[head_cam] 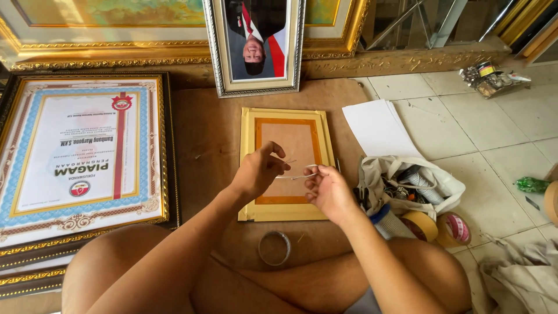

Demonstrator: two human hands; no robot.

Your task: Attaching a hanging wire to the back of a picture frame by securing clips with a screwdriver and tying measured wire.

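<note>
We hold a thin wire (296, 174) btwn both hands: left hand (256, 174) pinches one end w/ thumb and forefinger, right hand (328, 191) fingers curled on the other, above a small yellow frame (250, 168) lying mid-mat (203, 134). Cloth bag (447, 186) at the mat's right edge holds tape rolls and small tools; wire coil (274, 248) near the mat's front edge.

It looked like a picture-framing workshop: gilded frames (174, 49) leaned along the wall, a framed certificate (81, 157) lay on the floor, tape rolls (421, 225) beside a tool bag (407, 180).
</note>
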